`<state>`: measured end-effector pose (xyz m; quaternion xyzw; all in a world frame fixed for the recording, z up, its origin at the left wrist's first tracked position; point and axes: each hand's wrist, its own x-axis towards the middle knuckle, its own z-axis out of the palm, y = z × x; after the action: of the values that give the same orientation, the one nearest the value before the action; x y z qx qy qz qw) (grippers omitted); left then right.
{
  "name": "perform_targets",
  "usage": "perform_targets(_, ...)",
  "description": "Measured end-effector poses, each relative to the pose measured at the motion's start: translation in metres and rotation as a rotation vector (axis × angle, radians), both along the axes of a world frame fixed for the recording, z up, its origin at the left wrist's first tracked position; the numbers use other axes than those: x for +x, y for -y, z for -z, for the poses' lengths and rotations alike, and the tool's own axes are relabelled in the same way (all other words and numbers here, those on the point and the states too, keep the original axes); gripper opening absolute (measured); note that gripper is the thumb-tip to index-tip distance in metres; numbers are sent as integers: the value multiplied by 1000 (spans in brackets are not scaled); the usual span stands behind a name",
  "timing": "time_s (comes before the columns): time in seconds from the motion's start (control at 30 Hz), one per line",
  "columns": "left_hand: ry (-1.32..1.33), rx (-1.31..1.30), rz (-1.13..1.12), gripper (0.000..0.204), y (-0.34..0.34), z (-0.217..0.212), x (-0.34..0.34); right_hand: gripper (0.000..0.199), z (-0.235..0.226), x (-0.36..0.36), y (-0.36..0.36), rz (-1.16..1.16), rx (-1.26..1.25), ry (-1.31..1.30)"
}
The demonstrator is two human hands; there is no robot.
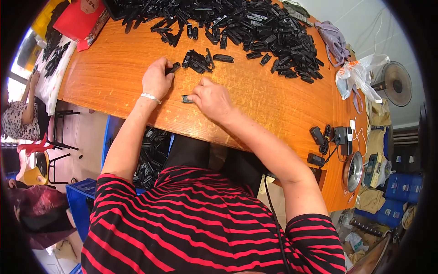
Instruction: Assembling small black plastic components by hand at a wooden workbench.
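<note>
Striped shirt (205, 219), red on black, seen from above in my head view; 2 bare forearms extend from it over the wooden table (109, 73). Left hand (156, 78), with a pale bracelet (150, 97) at the wrist: the fingers pinch a black part (174, 68) just left of a small pile (197, 62). Right hand (212, 98), nearer the front edge: thumb and forefinger pinch a small dark part (186, 98), its free end pointing left; whether it touches the wood I cannot tell. Beyond the hands I see 1 loose part (223, 58) right of the small pile, and a large heap (278, 41) of similar black parts along the far side. On the right side: adapters (342, 137) with cables and a metal bowl (353, 171); farther back, a plastic bag (365, 75) near a fan (397, 84). Far left: a red bag (80, 20) at the table's corner, and a co-worker (27, 114) beside a white surface (55, 77). Below the front edge, a blue crate (111, 128) holds more black parts.
</note>
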<state>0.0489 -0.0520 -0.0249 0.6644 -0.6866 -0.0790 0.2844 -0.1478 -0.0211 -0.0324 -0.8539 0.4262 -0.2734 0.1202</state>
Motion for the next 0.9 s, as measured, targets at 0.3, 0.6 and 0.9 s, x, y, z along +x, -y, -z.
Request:
perform_targets(0.3,-388,-23,290,37,-39,-34,-33,21,-36,-6,23,31,565,505)
perform_targets(0.6,-841,277,107,16,-51,6,-25,12,-13,-14,1,152,1030,685)
perform_targets(0.9,-639,229,90,16,-55,9,-30,16,-14,-12,4,148,879,515)
